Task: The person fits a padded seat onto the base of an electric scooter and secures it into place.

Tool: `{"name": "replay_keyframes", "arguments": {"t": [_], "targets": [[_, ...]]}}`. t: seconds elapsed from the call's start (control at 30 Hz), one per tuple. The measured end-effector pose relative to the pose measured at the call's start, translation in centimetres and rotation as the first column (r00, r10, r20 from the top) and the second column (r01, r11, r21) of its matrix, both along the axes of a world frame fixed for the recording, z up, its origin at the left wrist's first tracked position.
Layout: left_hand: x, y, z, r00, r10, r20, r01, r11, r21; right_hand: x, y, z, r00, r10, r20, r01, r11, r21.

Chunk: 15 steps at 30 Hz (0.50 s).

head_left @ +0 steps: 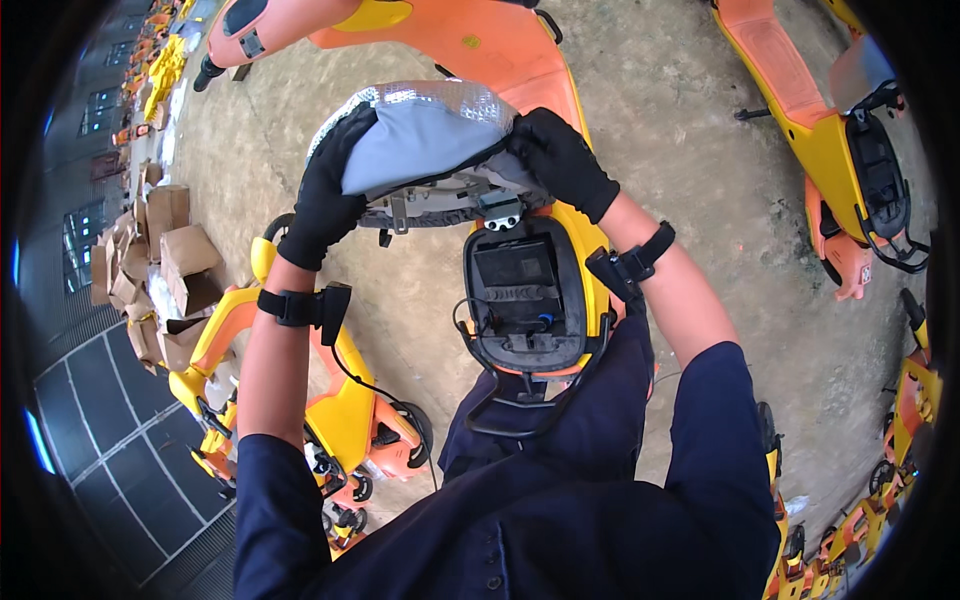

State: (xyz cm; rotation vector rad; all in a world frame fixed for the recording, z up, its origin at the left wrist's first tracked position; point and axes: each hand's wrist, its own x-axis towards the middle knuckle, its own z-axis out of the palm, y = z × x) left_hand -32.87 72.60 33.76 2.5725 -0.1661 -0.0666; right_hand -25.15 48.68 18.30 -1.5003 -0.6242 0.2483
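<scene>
Left fingers (pixel 347 132) extended, right fingers (pixel 532 138) curled, grip the grey cover (pixel 425 150).

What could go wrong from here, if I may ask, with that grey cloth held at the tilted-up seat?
The grey cloth could slip free if the left grip or right grip loosens. The seat might drop toward the open compartment if bumped. The cable from the left wrist strap might snag on the scooter behind it.
</scene>
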Motion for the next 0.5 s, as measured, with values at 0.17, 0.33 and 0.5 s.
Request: {"name": "replay_keyframes", "arguments": {"t": [0.17, 0.33, 0.5], "targets": [[-0.5, 0.4, -0.5, 1.0, 0.017, 0.01, -0.017, 1.0, -0.02, 0.3, -2.4, 0.5, 0.894, -0.146, 0.423, 0.191, 0.98, -0.065], [-0.1, 0.5, -0.6, 0.999, 0.032, 0.018, -0.033, 0.999, 0.011, -0.3, -2.0, 1.1, 0.945, -0.081, 0.317, 0.102, 0.993, -0.051], [0.1, 0.3, -0.8, 0.999, 0.012, 0.035, -0.012, 1.0, -0.013, 0.4, -0.1, -0.6, 0.97, -0.18, 0.166, 0.169, 0.982, 0.082]]}}
